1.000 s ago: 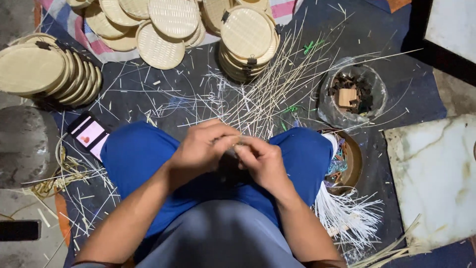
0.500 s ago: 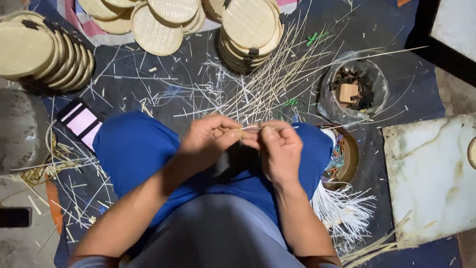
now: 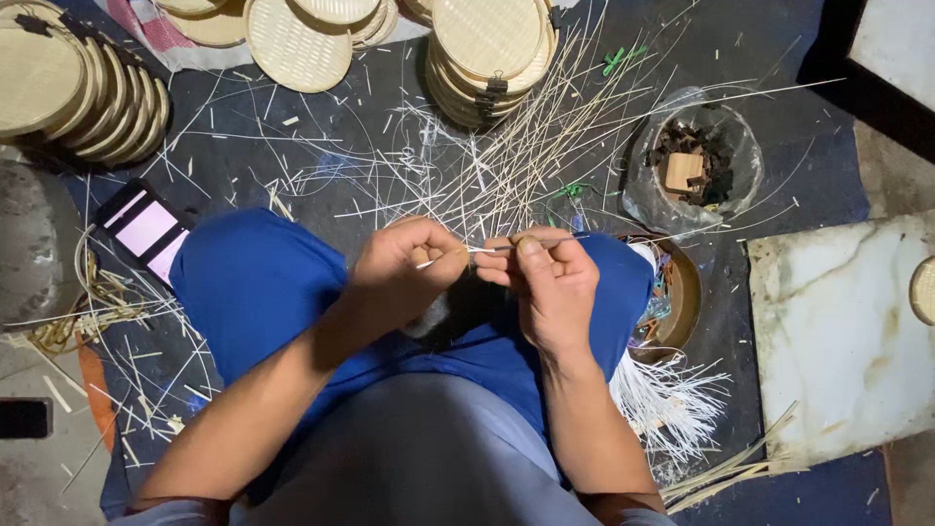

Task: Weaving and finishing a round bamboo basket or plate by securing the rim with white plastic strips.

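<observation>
bamboo, a thin pale strip [image 3: 487,248], runs between my hands above my blue-trousered lap: my left hand [image 3: 404,268] pinches one end, my right hand [image 3: 545,282] closes on the other. its far end blurs into loose splints [image 3: 545,146] on the mat. woven discs [image 3: 487,44] sit cropped at the top.

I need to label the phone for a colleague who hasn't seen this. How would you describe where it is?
Start at the person's blue knee on the picture's left. The phone lies on the dark mat just beyond it, below the row of round woven lids. It is the only flat rectangle there, with a lit pinkish screen.
</observation>
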